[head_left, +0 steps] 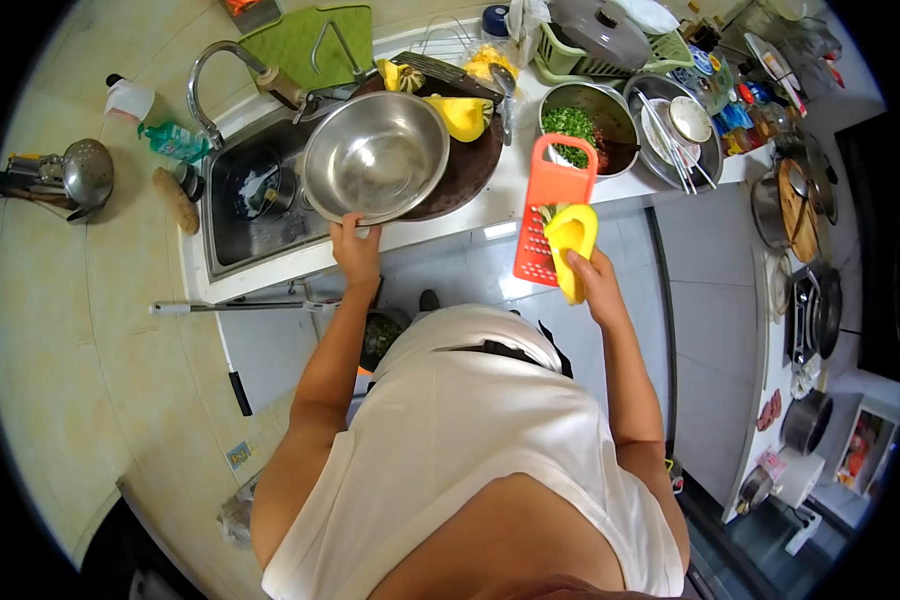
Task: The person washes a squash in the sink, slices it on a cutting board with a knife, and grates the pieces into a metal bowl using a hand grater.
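My left hand (357,248) grips the near rim of a wide steel bowl (375,155), which looks empty and overlaps the sink's right edge and a dark round board (470,170). In my right hand (592,280) are a piece of yellow squash (572,235) with a hollow inside and a red-orange grater (560,185), held together in front of the counter edge. The squash lies against the grater's perforated face. Behind the steel bowl, more cut squash (460,117) rests on the board beside a dark cleaver-like blade (440,72).
The sink (255,225) with its faucet (198,95) is at the left. A pot with chopped greens (570,124) and a basin of bowls and chopsticks (675,135) stand right of the board. A second counter (760,400) runs down the right side.
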`<state>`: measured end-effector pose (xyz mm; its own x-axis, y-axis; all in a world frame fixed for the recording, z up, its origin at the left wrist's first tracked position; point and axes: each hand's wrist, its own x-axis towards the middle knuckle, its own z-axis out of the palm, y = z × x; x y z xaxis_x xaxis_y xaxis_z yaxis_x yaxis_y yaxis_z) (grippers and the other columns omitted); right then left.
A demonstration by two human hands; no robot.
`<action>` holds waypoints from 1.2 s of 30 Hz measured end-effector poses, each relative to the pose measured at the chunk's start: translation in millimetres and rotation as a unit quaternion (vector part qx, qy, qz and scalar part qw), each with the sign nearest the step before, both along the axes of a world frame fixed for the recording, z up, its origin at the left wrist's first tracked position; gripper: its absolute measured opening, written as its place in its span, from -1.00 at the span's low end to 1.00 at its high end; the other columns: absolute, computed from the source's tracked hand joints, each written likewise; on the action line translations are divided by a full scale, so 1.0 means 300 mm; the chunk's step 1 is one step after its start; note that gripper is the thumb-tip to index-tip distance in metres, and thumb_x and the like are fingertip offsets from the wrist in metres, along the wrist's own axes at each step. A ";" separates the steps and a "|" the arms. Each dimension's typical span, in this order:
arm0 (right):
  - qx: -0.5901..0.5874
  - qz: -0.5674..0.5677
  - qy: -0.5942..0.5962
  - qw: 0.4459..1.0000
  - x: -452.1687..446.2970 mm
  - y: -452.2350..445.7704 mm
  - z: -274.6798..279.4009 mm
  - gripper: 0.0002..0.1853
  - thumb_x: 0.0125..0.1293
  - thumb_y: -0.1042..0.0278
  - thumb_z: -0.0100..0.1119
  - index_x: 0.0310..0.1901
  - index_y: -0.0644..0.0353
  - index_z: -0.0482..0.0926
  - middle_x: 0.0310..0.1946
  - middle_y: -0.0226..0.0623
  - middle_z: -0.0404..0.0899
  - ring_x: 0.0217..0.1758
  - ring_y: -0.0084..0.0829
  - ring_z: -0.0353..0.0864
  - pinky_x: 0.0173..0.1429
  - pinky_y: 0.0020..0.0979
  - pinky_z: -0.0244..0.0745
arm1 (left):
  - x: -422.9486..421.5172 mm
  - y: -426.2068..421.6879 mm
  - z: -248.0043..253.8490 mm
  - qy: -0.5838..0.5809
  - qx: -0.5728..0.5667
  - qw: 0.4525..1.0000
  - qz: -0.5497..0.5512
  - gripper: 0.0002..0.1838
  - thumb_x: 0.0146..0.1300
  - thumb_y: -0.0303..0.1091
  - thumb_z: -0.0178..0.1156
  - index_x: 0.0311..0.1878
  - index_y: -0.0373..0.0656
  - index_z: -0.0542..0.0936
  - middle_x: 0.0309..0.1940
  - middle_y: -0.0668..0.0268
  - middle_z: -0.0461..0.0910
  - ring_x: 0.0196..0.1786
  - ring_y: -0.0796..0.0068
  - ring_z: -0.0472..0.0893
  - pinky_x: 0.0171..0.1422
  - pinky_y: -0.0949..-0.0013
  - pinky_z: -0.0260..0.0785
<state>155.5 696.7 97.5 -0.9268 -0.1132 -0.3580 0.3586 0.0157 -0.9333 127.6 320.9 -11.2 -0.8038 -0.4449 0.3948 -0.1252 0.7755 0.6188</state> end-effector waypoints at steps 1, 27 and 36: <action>-0.004 0.002 0.003 1.000 -0.022 -0.034 -0.009 -0.62 0.38 0.17 0.13 0.07 0.29 0.51 -0.16 -0.38 0.58 -0.14 -0.57 0.52 -0.01 -0.49 0.42 | -0.007 0.001 -0.012 -0.009 0.013 1.000 -0.021 -0.63 0.00 -0.44 0.42 -0.11 -0.10 0.53 -0.23 0.22 0.47 -0.12 0.15 0.52 -0.05 0.24 0.41; 0.190 0.338 0.140 0.911 -0.556 -0.690 0.183 -0.38 0.28 -0.15 0.16 -0.02 0.40 0.58 -0.05 -0.06 0.59 -0.07 -0.34 0.61 0.01 -0.35 0.48 | -0.211 -0.486 0.316 -0.189 0.436 0.828 -0.300 -0.73 0.39 -0.16 0.15 -0.20 -0.22 0.53 -0.36 0.32 0.59 -0.41 0.59 0.57 -0.31 0.47 0.45; 0.180 0.232 0.082 0.952 -0.655 -0.594 0.039 -0.31 0.27 -0.10 0.22 0.14 0.44 0.45 -0.29 -0.23 0.62 -0.28 -0.46 0.57 -0.14 -0.44 0.47 | -0.078 -0.065 0.060 -0.024 0.655 0.755 0.008 -0.65 0.47 -0.12 0.01 0.00 -0.26 0.46 -0.21 0.16 0.59 -0.25 0.42 0.64 -0.18 0.39 0.52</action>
